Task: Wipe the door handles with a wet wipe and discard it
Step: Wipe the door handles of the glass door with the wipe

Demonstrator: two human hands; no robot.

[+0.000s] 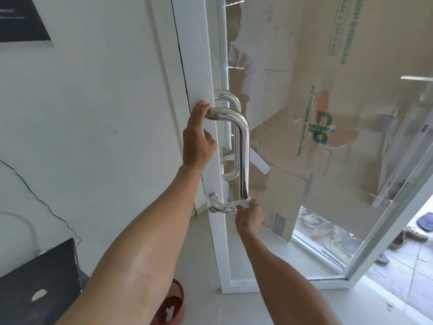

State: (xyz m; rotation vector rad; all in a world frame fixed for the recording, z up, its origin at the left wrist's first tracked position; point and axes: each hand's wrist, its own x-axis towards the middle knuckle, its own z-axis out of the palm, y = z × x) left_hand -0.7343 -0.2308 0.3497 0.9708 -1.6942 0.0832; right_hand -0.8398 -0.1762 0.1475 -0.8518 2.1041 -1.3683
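Right hand: the right hand [249,215] was closed around a white wet wipe [242,203], pinching it against the lower bend of the near door handle [243,151].
Left hand: the left hand [198,134] hooked its fingers over the handle's top crossbar, beside the white door frame [206,73]; its thumb stood free below the bar.
Open room: between the two hands the handle's long bar was bare and unobstructed; right of the right hand lay only the glass door pane [328,207].
Edges: left of both hands, the frame's edge met the white wall [105,102] along a dark seam.
Arm pose: both forearms reached up and forward from the bottom of the view, the left one higher, the right one lower.
Handle axis: its long axis ran upright, both ends bending left toward the frame.
Second handle: a matching handle [230,137] stood behind the glass.
Below the left arm: a red bin [173,306] stood on the floor.
Behind the glass: a cardboard box [351,90] with green print.
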